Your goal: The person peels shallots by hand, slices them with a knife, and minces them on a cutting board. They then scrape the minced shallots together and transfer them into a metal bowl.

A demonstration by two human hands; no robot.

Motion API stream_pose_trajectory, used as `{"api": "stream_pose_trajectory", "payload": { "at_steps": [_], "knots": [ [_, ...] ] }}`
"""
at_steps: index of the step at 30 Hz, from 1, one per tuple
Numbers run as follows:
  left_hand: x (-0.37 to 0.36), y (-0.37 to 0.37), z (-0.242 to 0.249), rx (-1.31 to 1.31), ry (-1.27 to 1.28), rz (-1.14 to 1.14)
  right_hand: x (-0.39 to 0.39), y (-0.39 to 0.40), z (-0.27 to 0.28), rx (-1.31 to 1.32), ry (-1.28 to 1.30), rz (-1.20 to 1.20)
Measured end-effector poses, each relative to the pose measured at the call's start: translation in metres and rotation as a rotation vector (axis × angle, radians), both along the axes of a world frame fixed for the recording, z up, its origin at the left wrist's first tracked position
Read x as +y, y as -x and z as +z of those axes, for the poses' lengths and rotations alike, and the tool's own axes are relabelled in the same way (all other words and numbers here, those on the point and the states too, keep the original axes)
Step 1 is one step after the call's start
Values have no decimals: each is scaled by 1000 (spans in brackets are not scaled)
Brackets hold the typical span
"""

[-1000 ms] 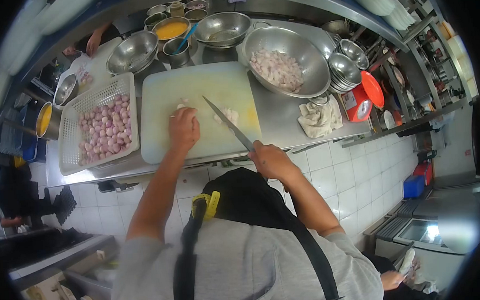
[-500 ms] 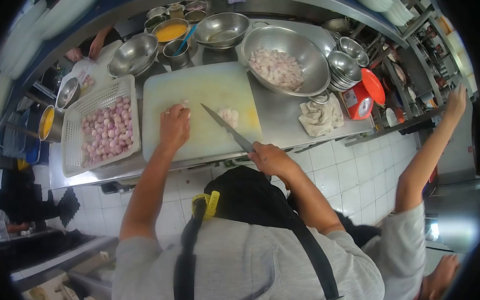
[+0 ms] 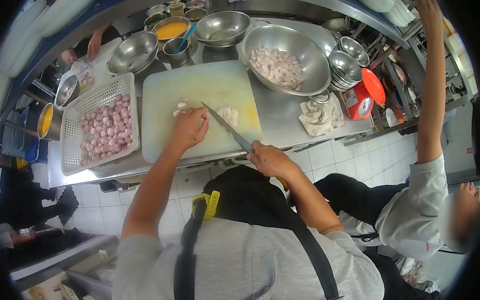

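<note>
Right hand grips knife; left hand half-curled, grasp unclear; basket and bowl flank board.

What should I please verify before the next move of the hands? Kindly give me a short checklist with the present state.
1. Knife gripped in the right hand: ok.
2. Left hand well away from the knife: not ok, it looks close to the tip end.
3. Piece held in the left hand: cannot tell, too small.
4. Space left in the large steel bowl: ok, chopped pieces fill only part.
5. Co-worker's arm away from the cutting board: ok, raised at far right.
</note>
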State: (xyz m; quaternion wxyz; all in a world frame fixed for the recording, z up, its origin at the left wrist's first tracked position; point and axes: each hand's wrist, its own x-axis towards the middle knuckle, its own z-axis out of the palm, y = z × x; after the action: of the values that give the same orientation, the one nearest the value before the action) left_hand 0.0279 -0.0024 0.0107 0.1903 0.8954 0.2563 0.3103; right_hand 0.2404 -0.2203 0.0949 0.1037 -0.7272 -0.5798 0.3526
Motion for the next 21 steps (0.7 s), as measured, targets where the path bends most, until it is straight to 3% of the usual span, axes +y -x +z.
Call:
{"api": "stream_pose_trajectory", "payload": {
  "at_steps": [5, 11, 21],
  "knots": [
    [-15, -9, -6, -162, -96, 23, -5, 8, 5, -114, -38, 16],
    [-14, -7, -13, -171, 95, 81, -5, 19, 10, -207, -62, 23],
    [-14, -10, -14, -283, 138, 114, -10, 30, 40, -251, -127, 55]
  ]
}}
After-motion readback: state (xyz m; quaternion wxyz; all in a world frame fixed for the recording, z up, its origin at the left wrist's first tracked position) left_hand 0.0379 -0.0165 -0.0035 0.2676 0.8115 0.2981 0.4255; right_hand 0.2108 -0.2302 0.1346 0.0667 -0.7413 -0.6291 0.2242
